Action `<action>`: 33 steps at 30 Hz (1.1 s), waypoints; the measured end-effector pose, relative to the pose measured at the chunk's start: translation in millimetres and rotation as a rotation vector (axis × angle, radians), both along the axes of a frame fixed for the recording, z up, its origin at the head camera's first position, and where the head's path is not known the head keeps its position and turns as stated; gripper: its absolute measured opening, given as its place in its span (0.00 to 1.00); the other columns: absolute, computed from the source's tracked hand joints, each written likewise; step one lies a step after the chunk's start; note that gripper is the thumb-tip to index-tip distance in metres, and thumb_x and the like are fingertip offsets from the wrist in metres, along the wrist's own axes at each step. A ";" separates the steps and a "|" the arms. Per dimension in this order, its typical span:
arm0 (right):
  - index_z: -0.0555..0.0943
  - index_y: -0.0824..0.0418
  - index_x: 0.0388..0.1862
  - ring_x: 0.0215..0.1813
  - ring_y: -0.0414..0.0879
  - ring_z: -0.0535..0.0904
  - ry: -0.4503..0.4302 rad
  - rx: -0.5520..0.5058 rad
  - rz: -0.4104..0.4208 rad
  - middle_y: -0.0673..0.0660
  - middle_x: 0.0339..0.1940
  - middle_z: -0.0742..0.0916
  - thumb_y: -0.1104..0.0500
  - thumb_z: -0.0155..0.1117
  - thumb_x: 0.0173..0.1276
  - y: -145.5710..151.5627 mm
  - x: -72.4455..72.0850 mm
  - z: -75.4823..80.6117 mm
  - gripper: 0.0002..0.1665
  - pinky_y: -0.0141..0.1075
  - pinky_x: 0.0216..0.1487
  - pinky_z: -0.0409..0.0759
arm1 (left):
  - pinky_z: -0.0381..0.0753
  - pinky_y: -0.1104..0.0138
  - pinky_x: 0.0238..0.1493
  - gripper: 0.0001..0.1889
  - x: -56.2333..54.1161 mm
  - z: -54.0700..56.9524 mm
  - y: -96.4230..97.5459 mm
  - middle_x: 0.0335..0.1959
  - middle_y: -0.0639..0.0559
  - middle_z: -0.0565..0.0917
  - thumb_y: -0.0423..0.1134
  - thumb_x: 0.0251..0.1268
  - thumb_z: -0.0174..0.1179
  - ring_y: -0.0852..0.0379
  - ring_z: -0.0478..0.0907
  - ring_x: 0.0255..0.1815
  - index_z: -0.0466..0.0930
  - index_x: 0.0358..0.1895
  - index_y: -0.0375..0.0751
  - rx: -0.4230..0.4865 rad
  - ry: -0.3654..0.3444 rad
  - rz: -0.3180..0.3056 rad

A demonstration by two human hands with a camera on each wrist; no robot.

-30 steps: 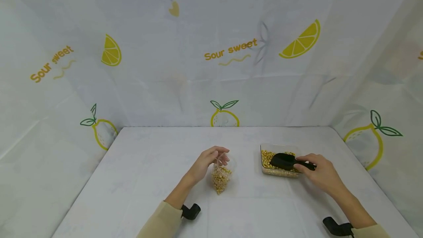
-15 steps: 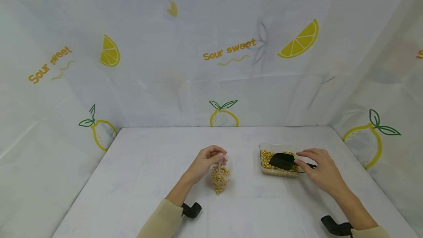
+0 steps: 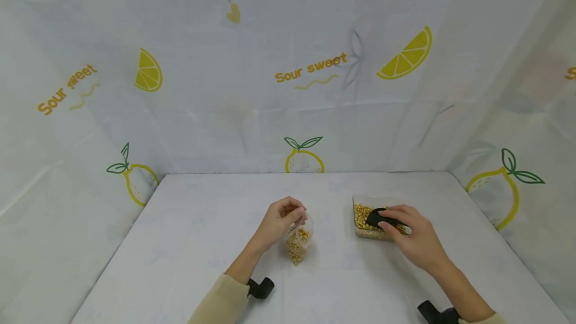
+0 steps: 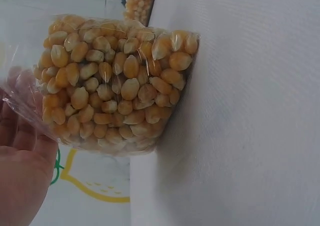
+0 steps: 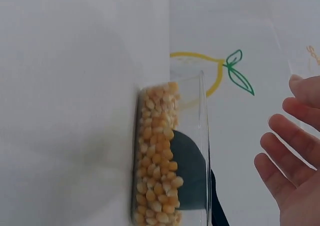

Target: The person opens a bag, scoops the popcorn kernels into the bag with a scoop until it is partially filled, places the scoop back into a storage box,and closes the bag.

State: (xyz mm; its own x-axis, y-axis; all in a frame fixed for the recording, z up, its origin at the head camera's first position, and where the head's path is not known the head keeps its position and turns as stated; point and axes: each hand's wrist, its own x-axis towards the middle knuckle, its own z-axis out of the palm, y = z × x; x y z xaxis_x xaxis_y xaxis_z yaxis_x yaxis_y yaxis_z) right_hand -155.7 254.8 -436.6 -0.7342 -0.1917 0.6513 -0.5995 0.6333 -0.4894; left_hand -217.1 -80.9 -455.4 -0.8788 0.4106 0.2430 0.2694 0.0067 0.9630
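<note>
My left hand (image 3: 281, 219) pinches the open mouth of a clear plastic bag (image 3: 299, 241). Yellow corn kernels (image 4: 115, 86) fill the lower part of the bag, whose bottom is at the white table. On the right, a clear rectangular container (image 3: 371, 234) holds more corn kernels (image 5: 157, 161). A black scoop (image 3: 375, 217) lies on that corn, its handle (image 5: 216, 201) past the container's rim. My right hand (image 3: 418, 236) overlaps the scoop in the head view. In the right wrist view its loosely bent fingers (image 5: 287, 153) are apart from the container and hold nothing.
A white tablecloth (image 3: 202, 224) covers the table. White sheets printed with lemons (image 3: 304, 160) hang behind it and at both sides. A black wrist mount (image 3: 261, 288) sits under the left forearm, another (image 3: 436, 312) at the right one.
My right hand has let go of the scoop handle and moved left over the container. The scoop stays on the corn. My left fingers have closed on the bag's mouth.
</note>
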 end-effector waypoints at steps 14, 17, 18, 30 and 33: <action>0.86 0.61 0.51 0.48 0.44 0.83 -0.183 -0.163 0.101 0.52 0.47 0.87 0.69 0.74 0.61 -49.1 5.4 -4.0 0.18 0.25 0.47 0.80 | 0.83 0.67 0.38 0.06 10.3 5.6 1.0 0.35 0.42 0.84 0.35 0.75 0.60 0.57 0.80 0.34 0.81 0.43 0.34 0.006 0.179 0.113; 0.85 0.60 0.54 0.47 0.47 0.84 -0.220 -0.198 0.116 0.54 0.48 0.88 0.68 0.73 0.65 -58.2 6.9 -3.6 0.19 0.28 0.48 0.81 | 0.83 0.66 0.39 0.06 12.3 6.7 1.1 0.34 0.43 0.84 0.35 0.75 0.60 0.57 0.81 0.35 0.81 0.42 0.35 0.003 0.194 0.129; 0.85 0.59 0.55 0.48 0.47 0.84 -0.236 -0.206 0.119 0.55 0.48 0.88 0.67 0.72 0.65 -61.0 7.3 -3.7 0.19 0.29 0.48 0.82 | 0.83 0.66 0.39 0.06 12.7 6.6 1.2 0.34 0.43 0.84 0.35 0.75 0.60 0.57 0.81 0.35 0.81 0.42 0.35 0.004 0.194 0.134; 0.83 0.59 0.57 0.51 0.53 0.85 -0.424 -0.274 0.223 0.55 0.50 0.88 0.59 0.74 0.66 -93.6 8.4 -11.2 0.20 0.45 0.56 0.82 | 0.85 0.62 0.36 0.06 17.9 7.9 2.8 0.35 0.42 0.85 0.34 0.75 0.59 0.48 0.84 0.35 0.81 0.43 0.33 0.028 0.257 0.191; 0.85 0.61 0.53 0.49 0.50 0.85 -0.442 -0.277 0.200 0.55 0.48 0.88 0.60 0.76 0.64 -101.3 7.6 -12.7 0.19 0.46 0.54 0.83 | 0.85 0.62 0.35 0.08 19.6 8.1 3.0 0.35 0.43 0.85 0.35 0.76 0.59 0.48 0.83 0.34 0.81 0.44 0.32 0.028 0.262 0.204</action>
